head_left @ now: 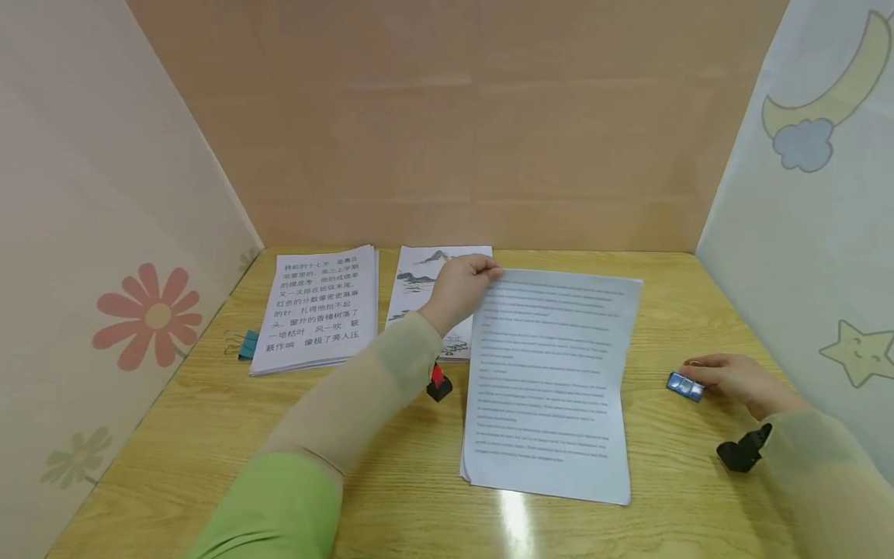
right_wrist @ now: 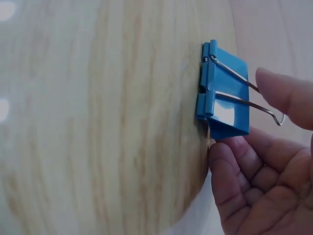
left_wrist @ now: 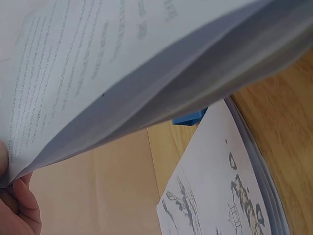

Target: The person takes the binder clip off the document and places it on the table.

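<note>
My left hand (head_left: 461, 289) pinches the upper left corner of a stack of printed sheets (head_left: 548, 380), held up with the text facing me. In the left wrist view, the sheets (left_wrist: 63, 73) fan slightly apart along one edge, and the fingers (left_wrist: 27, 203) grip the corner. Off to the right, my right hand (head_left: 740, 380) holds a blue binder clip (head_left: 685, 386) by its wire handles, just above or at the tabletop. The right wrist view shows the binder clip (right_wrist: 227, 93) with its jaws together and the thumb (right_wrist: 286, 95) against a handle.
At the back left lies a stack of pages with large Chinese text (head_left: 314, 310), a teal binder clip (head_left: 248, 345) at its left edge. Beside it, partly behind my left arm, are sheets with a landscape painting (head_left: 412, 287). Walls enclose the wooden table (head_left: 391, 481) at left, back and right.
</note>
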A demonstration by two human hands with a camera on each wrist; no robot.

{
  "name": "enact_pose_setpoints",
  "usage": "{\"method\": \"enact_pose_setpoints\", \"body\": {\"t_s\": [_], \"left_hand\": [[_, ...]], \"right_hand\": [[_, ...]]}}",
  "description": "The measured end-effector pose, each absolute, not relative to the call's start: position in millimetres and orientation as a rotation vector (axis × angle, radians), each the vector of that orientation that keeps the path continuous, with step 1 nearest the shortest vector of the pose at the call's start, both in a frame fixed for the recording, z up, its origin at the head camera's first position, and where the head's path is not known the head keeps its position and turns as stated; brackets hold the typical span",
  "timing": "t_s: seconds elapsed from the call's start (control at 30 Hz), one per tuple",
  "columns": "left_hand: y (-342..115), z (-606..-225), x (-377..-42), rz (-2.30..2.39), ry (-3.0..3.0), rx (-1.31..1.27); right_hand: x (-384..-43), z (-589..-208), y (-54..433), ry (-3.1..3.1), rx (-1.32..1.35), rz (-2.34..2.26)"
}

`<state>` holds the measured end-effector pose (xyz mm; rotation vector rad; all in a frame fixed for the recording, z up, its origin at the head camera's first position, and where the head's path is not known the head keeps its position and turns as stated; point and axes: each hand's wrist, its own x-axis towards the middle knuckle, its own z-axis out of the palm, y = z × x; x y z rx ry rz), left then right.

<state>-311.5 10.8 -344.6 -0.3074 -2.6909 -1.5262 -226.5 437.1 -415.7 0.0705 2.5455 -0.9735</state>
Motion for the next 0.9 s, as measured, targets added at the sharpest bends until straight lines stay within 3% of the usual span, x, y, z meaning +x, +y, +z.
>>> {"method": "enact_pose_setpoints", "body": {"t_s": [0.33, 0.53, 0.63, 0.73, 0.9], "left_hand": [[18, -351, -315, -1.503, -2.680, -0.341], [30, -359, -319, -1.543, -2.683, -0.344], [37, -362, -320, -1.555, -2.698, -0.349], [45, -364, -322, -1.527, -2.742, -0.369], [57, -367, -324, -1.473, -2.811, -0.402]], "right_hand": [[-221, -410, 432, 2.665, 0.054, -0.914], [-202, -389, 401, 3.071, -0.005, -0.882], [-187, -376, 368, 3.274, -0.233, -0.878], [-171, -368, 332, 3.328, -0.625, -0.776], [-144, -370, 284, 3.171, -1.172, -0.386]]}}
